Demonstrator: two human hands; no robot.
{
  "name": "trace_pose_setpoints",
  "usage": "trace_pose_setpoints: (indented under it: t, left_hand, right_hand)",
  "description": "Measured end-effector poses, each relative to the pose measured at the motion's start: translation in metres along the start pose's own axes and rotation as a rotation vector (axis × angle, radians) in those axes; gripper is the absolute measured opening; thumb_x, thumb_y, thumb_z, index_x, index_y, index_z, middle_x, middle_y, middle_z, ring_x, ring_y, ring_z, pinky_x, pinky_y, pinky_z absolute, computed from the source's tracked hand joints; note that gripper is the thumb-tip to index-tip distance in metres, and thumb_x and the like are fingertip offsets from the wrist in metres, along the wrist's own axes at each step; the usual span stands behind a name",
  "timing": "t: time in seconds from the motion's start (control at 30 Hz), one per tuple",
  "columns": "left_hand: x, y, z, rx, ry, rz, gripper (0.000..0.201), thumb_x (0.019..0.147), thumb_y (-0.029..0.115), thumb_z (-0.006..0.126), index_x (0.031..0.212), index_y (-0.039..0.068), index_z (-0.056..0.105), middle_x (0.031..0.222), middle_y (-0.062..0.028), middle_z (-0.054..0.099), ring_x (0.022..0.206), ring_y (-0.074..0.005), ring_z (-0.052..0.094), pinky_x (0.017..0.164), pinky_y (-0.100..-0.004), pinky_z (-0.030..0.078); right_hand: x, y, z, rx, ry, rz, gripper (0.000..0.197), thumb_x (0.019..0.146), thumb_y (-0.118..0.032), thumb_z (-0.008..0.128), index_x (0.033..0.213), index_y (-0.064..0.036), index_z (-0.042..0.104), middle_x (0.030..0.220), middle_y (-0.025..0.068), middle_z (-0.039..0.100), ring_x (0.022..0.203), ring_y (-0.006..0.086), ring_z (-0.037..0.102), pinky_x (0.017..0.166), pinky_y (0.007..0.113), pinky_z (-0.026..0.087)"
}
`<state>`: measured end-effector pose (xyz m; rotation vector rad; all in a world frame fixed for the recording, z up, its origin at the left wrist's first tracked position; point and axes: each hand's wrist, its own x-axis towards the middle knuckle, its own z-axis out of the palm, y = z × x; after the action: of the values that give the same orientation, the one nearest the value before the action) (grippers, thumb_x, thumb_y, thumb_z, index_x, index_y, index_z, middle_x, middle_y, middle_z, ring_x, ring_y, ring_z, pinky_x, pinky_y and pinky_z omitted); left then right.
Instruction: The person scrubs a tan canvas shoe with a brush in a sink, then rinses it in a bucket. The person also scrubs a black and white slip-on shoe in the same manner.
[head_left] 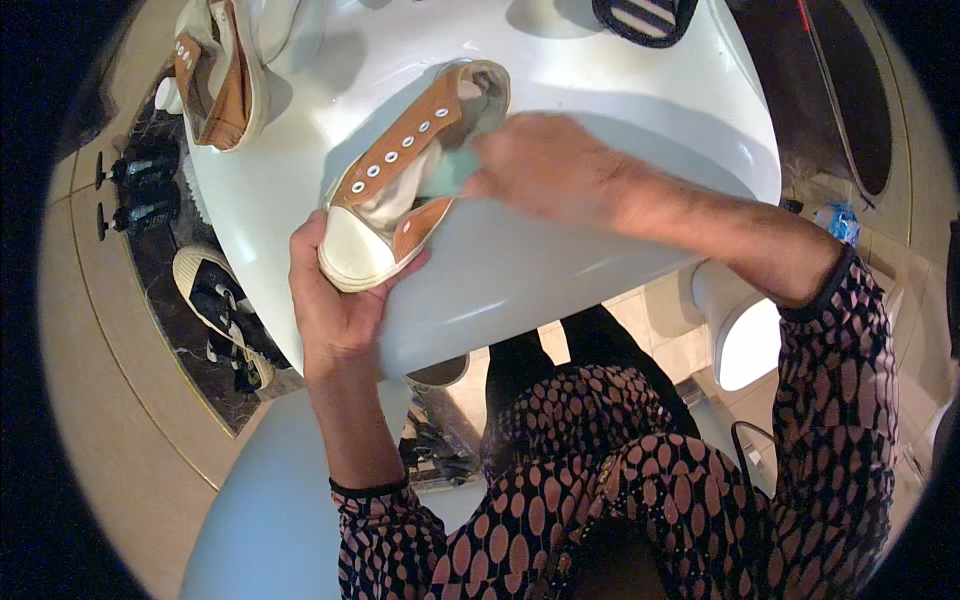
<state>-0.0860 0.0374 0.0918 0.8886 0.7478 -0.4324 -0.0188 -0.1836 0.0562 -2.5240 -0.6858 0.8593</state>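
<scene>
A canvas sneaker with a cream toe cap, brown flaps and a row of white-ringed eyelets lies tilted over a glossy white surface. My left hand grips its toe end from below, thumb at one side and fingers at the other. My right hand, smeared by motion, is closed at the shoe's opening. From it a pale green piece reaches into the shoe beside the light tongue; its kind is unclear. The laces are out of the eyelets.
A second brown and cream sneaker stands at the far left. A black item with pale stripes lies at the far edge. Dark pump bottles and a black shoe sit left of the surface; a blue packet is at right.
</scene>
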Motion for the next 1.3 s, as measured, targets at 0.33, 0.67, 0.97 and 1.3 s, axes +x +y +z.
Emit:
trace_pose_setpoints:
  t: [0.33,0.67,0.97,1.3]
  left_hand:
    - [0.0,-0.006,0.009,0.01,0.057,0.025,0.051,0.086,0.035,0.043,0.123,0.0,0.042,0.12,-0.0152,0.052,0.105,-0.0315,0.055,0.079,-0.0526,0.051]
    - [-0.005,-0.011,0.02,0.021,0.094,0.071,0.049,0.086,0.034,0.043,0.121,0.0,0.043,0.117,-0.0153,0.053,0.103,-0.031,0.057,0.077,-0.053,0.052]
    - [-0.007,-0.006,0.012,0.024,0.089,0.0,0.052,0.086,0.04,0.044,0.122,0.004,0.044,0.122,-0.0132,0.052,0.104,-0.0347,0.056,0.074,-0.0574,0.051]
    - [-0.029,0.004,-0.028,-0.163,-0.409,0.253,0.077,0.079,0.063,0.05,0.133,0.01,0.036,0.13,-0.0081,0.046,0.111,-0.0278,0.05,0.085,-0.0553,0.044]
  right_hand:
    - [-0.006,0.004,-0.011,-0.06,0.028,0.064,0.033,0.087,-0.032,0.052,0.086,-0.0018,0.063,0.082,0.0187,0.063,0.084,0.0315,0.062,0.079,0.042,0.047]
    - [0.002,0.032,-0.005,-0.146,0.106,0.103,0.033,0.087,-0.035,0.051,0.087,-0.0039,0.063,0.076,0.0168,0.063,0.078,0.0326,0.062,0.072,0.042,0.049]
    - [0.015,0.036,-0.011,-0.242,0.23,-0.011,0.029,0.084,-0.033,0.055,0.081,-0.0051,0.063,0.072,0.0175,0.062,0.076,0.0332,0.061,0.068,0.044,0.048]
    - [0.004,-0.013,-0.026,0.718,-0.017,-0.271,0.032,0.084,-0.03,0.059,0.095,-0.0013,0.065,0.072,0.0087,0.062,0.067,0.0146,0.055,0.065,0.031,0.045]
